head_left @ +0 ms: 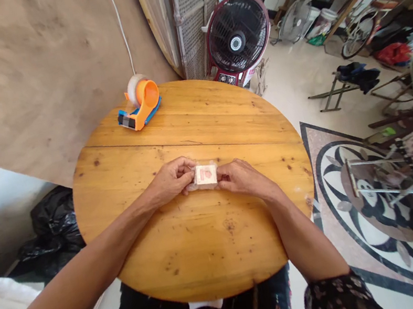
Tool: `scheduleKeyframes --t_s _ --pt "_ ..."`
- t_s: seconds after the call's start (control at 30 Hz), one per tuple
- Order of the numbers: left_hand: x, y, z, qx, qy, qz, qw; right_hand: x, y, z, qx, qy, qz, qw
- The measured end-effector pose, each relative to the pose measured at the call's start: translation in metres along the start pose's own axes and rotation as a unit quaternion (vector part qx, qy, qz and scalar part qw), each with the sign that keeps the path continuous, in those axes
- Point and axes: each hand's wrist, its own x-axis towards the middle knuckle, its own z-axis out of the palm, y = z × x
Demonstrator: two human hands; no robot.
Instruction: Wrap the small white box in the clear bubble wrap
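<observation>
A small pale box with a reddish print on its top lies at the middle of the round wooden table. Clear wrapping seems to stick out around its edges. My left hand grips its left end, thumb and fingers closed on the wrap. At the opposite end, my right hand has its curled fingers pressed against the box's right side. Some of the fingertips on both hands are hidden.
An orange and blue tape dispenser with a roll of tape stands at the table's back left. Behind the table is a dark red fan. Black plastic bags lie left of the table, and a folding stool stands on the floor at right.
</observation>
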Motion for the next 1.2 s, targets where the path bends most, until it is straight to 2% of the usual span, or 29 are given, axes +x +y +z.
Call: scheduleKeyframes --t_s 0.17,0.23,0.37,0.47,0.6,0.7,0.83,0.9,1.0,1.2 --pt "0.0 0.001 0.001 -0.002 0.011 -0.004 1.0 -0.003 0.003 -0.004 0.005 -0.01 0.016 1.0" --pt "-0.001 0.002 0.0 -0.016 0.018 -0.01 1.0 -0.007 0.008 -0.011 0.03 -0.021 0.026 0.999" --pt "-0.002 0.003 -0.004 -0.02 0.04 -0.023 0.999 -0.011 0.014 -0.018 0.082 -0.005 0.058 0.995" --pt "-0.001 0.001 -0.003 0.007 0.036 -0.027 0.999 -0.007 0.011 -0.013 0.09 -0.03 0.031 0.995" --pt "0.0 -0.001 -0.001 0.02 0.02 -0.012 1.0 -0.002 0.007 -0.007 0.093 -0.021 0.014 0.995" --pt "-0.001 -0.002 0.0 0.011 0.035 -0.016 0.999 -0.006 0.011 -0.01 0.113 -0.036 0.011 0.993" --pt "-0.003 0.0 -0.003 -0.017 0.061 -0.013 0.998 -0.013 0.019 -0.02 0.143 0.041 0.022 0.989" --pt "-0.004 0.001 -0.004 -0.032 0.063 -0.005 0.997 -0.013 0.02 -0.021 0.133 0.047 0.019 0.99" --pt "-0.004 0.001 -0.003 -0.04 0.067 -0.004 0.997 -0.009 0.016 -0.017 0.115 0.019 0.014 0.993" --pt "0.0 -0.004 0.007 -0.013 0.059 -0.009 0.998 0.001 0.006 -0.004 0.085 0.021 0.026 0.996"
